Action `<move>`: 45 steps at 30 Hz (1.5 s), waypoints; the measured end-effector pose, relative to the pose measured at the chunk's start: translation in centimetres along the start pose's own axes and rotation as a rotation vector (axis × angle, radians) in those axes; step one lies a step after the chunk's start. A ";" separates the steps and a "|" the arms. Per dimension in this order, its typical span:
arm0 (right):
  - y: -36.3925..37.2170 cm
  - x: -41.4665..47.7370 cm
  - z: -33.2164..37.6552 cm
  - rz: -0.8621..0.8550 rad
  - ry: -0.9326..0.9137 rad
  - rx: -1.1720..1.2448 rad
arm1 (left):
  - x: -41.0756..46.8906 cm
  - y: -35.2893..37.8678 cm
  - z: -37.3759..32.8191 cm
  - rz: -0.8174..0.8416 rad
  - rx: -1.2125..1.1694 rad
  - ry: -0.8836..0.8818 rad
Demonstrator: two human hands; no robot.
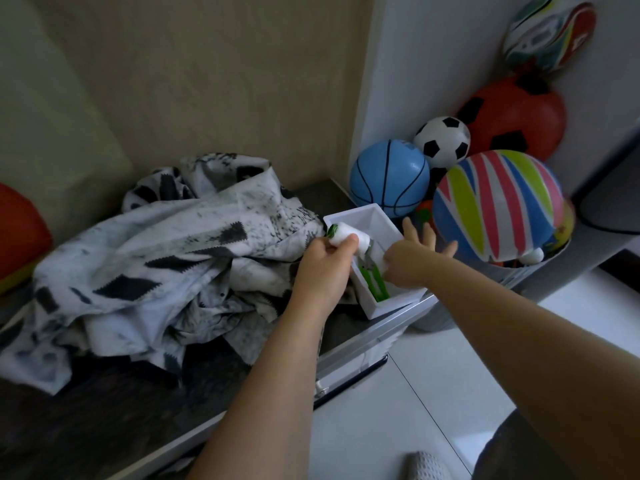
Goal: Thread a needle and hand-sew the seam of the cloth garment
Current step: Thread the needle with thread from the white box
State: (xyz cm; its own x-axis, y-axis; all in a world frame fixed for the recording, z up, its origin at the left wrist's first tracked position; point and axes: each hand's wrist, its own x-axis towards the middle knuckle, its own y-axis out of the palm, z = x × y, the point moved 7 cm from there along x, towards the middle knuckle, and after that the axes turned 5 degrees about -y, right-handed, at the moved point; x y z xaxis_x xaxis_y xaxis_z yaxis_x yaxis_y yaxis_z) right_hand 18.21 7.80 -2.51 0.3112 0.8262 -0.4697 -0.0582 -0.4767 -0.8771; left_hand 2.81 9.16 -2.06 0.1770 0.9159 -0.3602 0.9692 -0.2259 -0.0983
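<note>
1. The left hand (325,263) reaches in over the dark tabletop (104,417) and grips a spool of white thread (348,239). The fingers and thumb are curled round the spool. The spool has a green end cap and is held just above the near-left rim of a white box (394,303).
2. The right hand (414,259) is apart from the left, over the same box. Three of its fingers are spread straight toward the balls. Its thumb and forefinger dip into the box next to a small white object (383,264). Whether they actually pinch it cannot be told.
3. Green-handled snips (375,287) lie inside the box, lengthwise, between the two hands.
4. The garment (166,258) is white cloth with a black and grey print. It lies crumpled in a heap on the tabletop, left of the box, with its right edge touching or just beside it.
5. The box sits at the right end of the table, near its metal edge.
6. Beyond the box is a pile of balls:
   - a blue basketball (389,178)
   - a small black-and-white football (441,142)
   - a red-and-black ball (519,119)
   - a large striped ball (498,206)
   - a multicoloured ball (550,29) at the top
7. Another red ball (17,233) shows at the left edge of the view.
</note>
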 end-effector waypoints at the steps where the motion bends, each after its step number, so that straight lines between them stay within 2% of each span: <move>1: 0.3 0.4 -0.2 0.012 0.033 0.094 | 0.0 0.0 0.0 0.000 -0.002 0.000; 3: 0.4 0.8 -0.9 -0.002 0.121 0.256 | -0.1 0.1 -0.1 0.005 -0.007 0.002; 5: 0.1 0.9 -1.0 -0.023 0.162 0.309 | -0.2 0.1 -0.1 0.009 -0.003 0.002; 13: -0.9 0.8 0.0 -0.204 0.029 -0.037 | -0.3 0.0 -0.1 0.028 -0.002 0.014; 24: -1.3 2.0 1.1 -0.085 -0.002 -0.172 | -0.7 -0.1 -0.4 0.032 0.011 0.008; 29: -1.5 1.2 1.6 -0.113 -0.076 -0.220 | -1.0 -0.1 -0.6 0.044 0.001 0.014; 32: -3.0 0.0 1.1 -0.208 -0.119 -0.105 | -1.2 -0.4 -0.7 0.037 -0.048 0.003; 36: -5.7 -1.9 -1.6 -0.470 -0.145 0.355 | -1.7 -0.5 -1.5 0.045 -0.114 -0.003; 38: -5.5 -2.3 -2.4 -0.521 -0.170 0.484 | -2.1 -0.4 -1.6 0.039 -0.141 -0.002; 42: -4.0 -2.0 -2.1 -0.439 -0.163 0.336 | -3.0 -0.7 -1.3 0.011 -0.167 -0.010; 45: -3.4 -1.1 -1.1 -0.335 -0.168 0.076 | -3.3 -1.1 -1.2 -0.009 -0.174 -0.009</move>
State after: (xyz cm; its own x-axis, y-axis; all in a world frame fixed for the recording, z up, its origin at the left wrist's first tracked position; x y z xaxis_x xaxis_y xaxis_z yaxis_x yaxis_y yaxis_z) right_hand 19.12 8.15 1.15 0.1658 0.9730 -0.1604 -0.0519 -0.1538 -0.9867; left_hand 1.32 6.79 0.36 0.1669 0.9145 -0.3686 0.9860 -0.1556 0.0604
